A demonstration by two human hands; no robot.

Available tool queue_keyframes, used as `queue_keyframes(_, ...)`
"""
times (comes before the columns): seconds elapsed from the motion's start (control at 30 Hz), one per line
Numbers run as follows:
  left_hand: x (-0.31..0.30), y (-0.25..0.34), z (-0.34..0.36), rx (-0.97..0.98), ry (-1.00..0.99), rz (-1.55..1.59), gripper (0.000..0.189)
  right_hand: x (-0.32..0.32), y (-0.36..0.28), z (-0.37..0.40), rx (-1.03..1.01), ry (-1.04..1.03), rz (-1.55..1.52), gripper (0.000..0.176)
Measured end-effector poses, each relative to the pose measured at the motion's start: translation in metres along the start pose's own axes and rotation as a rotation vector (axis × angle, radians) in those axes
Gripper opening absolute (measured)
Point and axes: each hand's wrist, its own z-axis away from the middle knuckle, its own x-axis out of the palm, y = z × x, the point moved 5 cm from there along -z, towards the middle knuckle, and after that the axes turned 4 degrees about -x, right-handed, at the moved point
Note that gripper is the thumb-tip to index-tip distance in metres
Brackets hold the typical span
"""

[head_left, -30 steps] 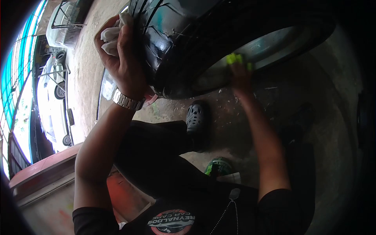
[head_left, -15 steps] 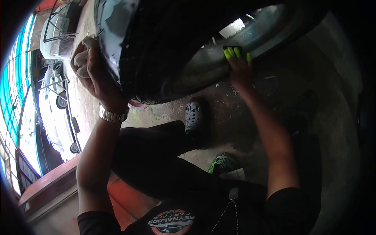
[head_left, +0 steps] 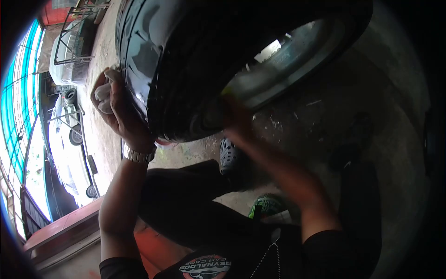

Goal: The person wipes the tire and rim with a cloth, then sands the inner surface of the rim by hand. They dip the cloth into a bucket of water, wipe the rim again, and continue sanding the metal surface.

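A large black tyre (head_left: 181,83) with wet, shiny patches on its outer side fills the top middle. Its pale metal rim (head_left: 278,83) shows through the oval opening. My left hand (head_left: 116,109), with a metal watch on the wrist, is closed around a crumpled white cloth (head_left: 106,95) beside the tyre's left side. Smeared by motion, my right hand (head_left: 234,116) is at the tyre's near sidewall, below the rim. A yellow-green spot (head_left: 226,90) shows at its fingertips, seemingly part of a small black and yellow-green pad; the fingers are blurred.
A grey clog (head_left: 228,156) and a green-patterned shoe (head_left: 267,204) are on the concrete floor (head_left: 297,114) among scattered bits. Raised red and grey bodywork (head_left: 69,223) is at lower left. White vehicles (head_left: 65,135) stand beyond, by blue-green sheeting (head_left: 21,88).
My right hand has swept left and down from the rim's lower edge to the near sidewall. The tyre and my left hand with the cloth appear slightly lower in view.
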Motion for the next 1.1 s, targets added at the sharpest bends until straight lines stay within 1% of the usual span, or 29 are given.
queue_keyframes(0.1,0.003,-0.004,-0.005,-0.012,-0.018,0.043,0.038,0.005,0.025,0.004,-0.274,-0.045,0.085,0.046)
queue_keyframes(0.13,0.002,-0.005,-0.006,-0.001,-0.024,0.032,0.039,-0.021,0.03,-0.011,-0.301,-0.174,0.328,0.031)
queue_keyframes(0.17,0.003,-0.006,-0.007,-0.045,-0.019,0.066,0.039,-0.057,0.056,-0.016,-0.405,-0.108,0.456,0.03)
queue_keyframes(0.2,0.004,-0.006,-0.007,-0.089,-0.012,0.101,0.038,-0.08,0.072,-0.02,-0.517,-0.043,0.588,0.029)
queue_keyframes(0.23,0.004,-0.006,-0.007,-0.133,-0.004,0.135,0.038,-0.08,0.075,-0.023,-0.323,0.008,0.493,0.032)
queue_keyframes(0.3,0.011,0.001,-0.007,-0.142,0.032,0.111,0.038,-0.061,0.073,-0.01,0.074,0.106,0.303,0.039)
queue_keyframes(0.33,0.013,0.003,-0.007,-0.153,0.024,0.125,0.038,-0.034,0.054,-0.003,0.235,0.07,0.111,0.044)
queue_keyframes(0.37,0.015,0.004,-0.008,-0.157,0.015,0.14,0.038,-0.016,-0.002,0.009,0.042,0.185,0.055,0.047)
queue_keyframes(0.4,0.016,0.003,-0.008,-0.164,0.003,0.147,0.039,-0.009,-0.043,0.021,-0.145,0.296,-0.006,0.05)
queue_keyframes(0.43,0.016,0.003,-0.009,-0.144,0.0,0.147,0.039,-0.007,-0.032,0.022,-0.166,0.206,0.067,0.054)
queue_keyframes(0.5,0.013,0.002,-0.008,-0.119,-0.014,0.135,0.039,-0.02,0.013,0.036,-0.185,0.021,0.205,0.062)
queue_keyframes(0.57,0.016,0.005,-0.008,-0.036,-0.014,0.069,0.038,-0.07,0.059,0.016,-0.27,-0.021,0.441,0.06)
queue_keyframes(0.6,0.016,0.008,-0.007,-0.001,-0.008,0.032,0.038,-0.069,0.057,0.013,-0.184,0.013,0.344,0.06)
queue_keyframes(0.67,0.017,0.01,-0.007,-0.055,0.005,0.068,0.038,-0.056,0.043,0.016,0.006,0.084,0.157,0.06)
queue_keyframes(0.73,0.02,0.008,-0.008,-0.089,0.011,0.111,0.038,-0.02,-0.012,0.032,0.035,0.059,-0.018,0.06)
queue_keyframes(0.8,0.015,0.004,-0.008,-0.118,-0.006,0.129,0.038,-0.015,-0.014,0.042,-0.137,0.083,0.054,0.059)
queue_keyframes(0.87,0.013,0.004,-0.005,-0.106,-0.005,0.119,0.038,-0.051,0.047,0.035,-0.147,-0.011,0.254,0.055)
queue_keyframes(0.9,0.014,0.005,-0.006,-0.089,0.001,0.123,0.038,-0.064,0.064,0.029,-0.165,-0.054,0.357,0.053)
queue_keyframes(0.93,0.014,0.006,-0.006,-0.058,0.005,0.075,0.037,-0.074,0.062,0.025,-0.123,-0.043,0.354,0.058)
queue_keyframes(0.97,0.014,0.005,-0.007,-0.076,0.011,0.082,0.037,-0.061,0.046,0.03,-0.011,-0.035,0.282,0.06)
queue_keyframes(1.0,0.014,0.004,-0.007,-0.1,0.016,0.085,0.037,-0.03,0.014,0.045,0.107,-0.031,0.209,0.062)
queue_keyframes(1.03,0.013,0.003,-0.007,-0.12,0.026,0.092,0.037,-0.014,-0.002,0.053,0.219,-0.026,0.138,0.064)
queue_keyframes(1.1,0.013,0.001,-0.009,-0.088,0.0,0.133,0.037,-0.013,-0.017,0.052,0.006,-0.001,0.047,0.062)
